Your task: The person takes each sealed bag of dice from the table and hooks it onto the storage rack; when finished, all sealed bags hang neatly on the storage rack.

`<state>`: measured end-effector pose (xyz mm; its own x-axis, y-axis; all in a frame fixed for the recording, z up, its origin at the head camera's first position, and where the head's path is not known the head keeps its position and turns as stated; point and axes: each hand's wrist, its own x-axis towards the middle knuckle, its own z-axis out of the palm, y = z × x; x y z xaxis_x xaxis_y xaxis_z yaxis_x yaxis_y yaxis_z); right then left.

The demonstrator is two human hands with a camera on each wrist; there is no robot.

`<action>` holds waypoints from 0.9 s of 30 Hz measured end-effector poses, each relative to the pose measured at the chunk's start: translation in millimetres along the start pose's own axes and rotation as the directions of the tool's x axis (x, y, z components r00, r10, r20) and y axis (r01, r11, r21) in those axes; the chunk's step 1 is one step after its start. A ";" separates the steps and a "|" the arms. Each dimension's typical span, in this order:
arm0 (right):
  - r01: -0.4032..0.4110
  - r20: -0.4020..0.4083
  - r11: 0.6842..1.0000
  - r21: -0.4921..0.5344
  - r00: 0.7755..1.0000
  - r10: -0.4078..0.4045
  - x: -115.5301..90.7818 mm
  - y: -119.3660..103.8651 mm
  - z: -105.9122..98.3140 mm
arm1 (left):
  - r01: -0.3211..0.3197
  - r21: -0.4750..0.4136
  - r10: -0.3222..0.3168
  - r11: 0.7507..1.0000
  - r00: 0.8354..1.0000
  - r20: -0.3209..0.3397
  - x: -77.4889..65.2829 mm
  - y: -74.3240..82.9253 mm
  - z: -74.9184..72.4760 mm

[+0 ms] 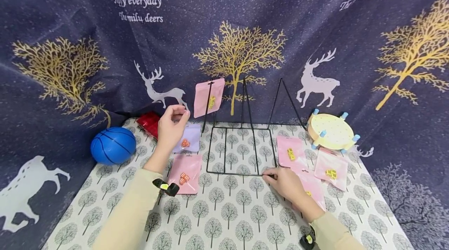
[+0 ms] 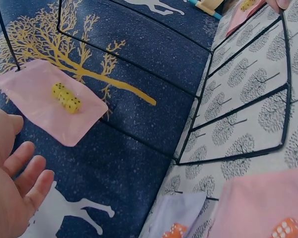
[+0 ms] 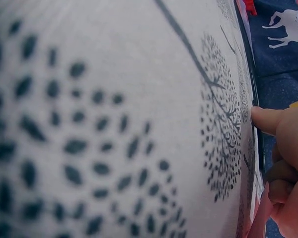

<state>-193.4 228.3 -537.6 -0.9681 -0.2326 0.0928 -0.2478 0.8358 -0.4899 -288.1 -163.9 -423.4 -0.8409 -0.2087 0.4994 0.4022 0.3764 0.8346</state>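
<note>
Pinching the black wire rack [image 1: 225,150] near its front right corner, I have my right hand [image 1: 287,183] low over the table [image 1: 196,230]. My left hand [image 1: 171,126], fingers relaxed and holding nothing, is near the pink bag [image 1: 218,92] of yellow dice [image 1: 212,102] hanging on the rack's left side.

Your head view is looking forward and down; your left-wrist view is sharing the wire rack [image 1: 242,128], nearer and tilted; your right-wrist view is closely facing the tablecloth [image 3: 114,54].

R grip [image 3: 290,148] touches blk wire [image 3: 261,148] nr cloth [image 3: 139,64].
</note>
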 end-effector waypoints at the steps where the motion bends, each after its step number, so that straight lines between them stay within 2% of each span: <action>1: 0.001 -0.001 1.000 0.000 1.000 -0.001 0.2 0.4 0.0 | 0.006 0.011 -0.006 1.000 1.000 0.000 -1.7 -0.3 -2.1; 7: 0.004 -0.003 1.000 -0.009 1.000 -0.004 1.0 0.4 -0.3 | 0.046 0.121 -0.049 0.992 0.999 0.017 -13.0 -7.9 -16.7; 12: 0.011 0.002 1.000 -0.005 1.000 -0.011 0.5 -1.1 -2.5 | 0.139 0.207 -0.157 0.968 0.985 0.074 -25.4 -14.5 -31.2; 19: 0.028 -0.007 0.999 -0.019 1.000 -0.029 0.5 -1.5 -2.7 | 0.225 0.289 -0.283 0.931 0.942 0.181 -43.8 -30.8 -50.5; 27: 0.032 -0.020 0.999 -0.027 0.999 -0.032 0.2 0.1 0.0 | 0.238 0.438 -0.383 0.867 0.880 0.280 -80.0 -47.0 -64.9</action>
<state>-193.6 228.4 -537.7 -0.9602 -0.2496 0.1256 -0.2792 0.8411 -0.4632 -216.3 -223.5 -487.6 -0.9957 -0.0750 0.0550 -0.0097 0.6718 0.7406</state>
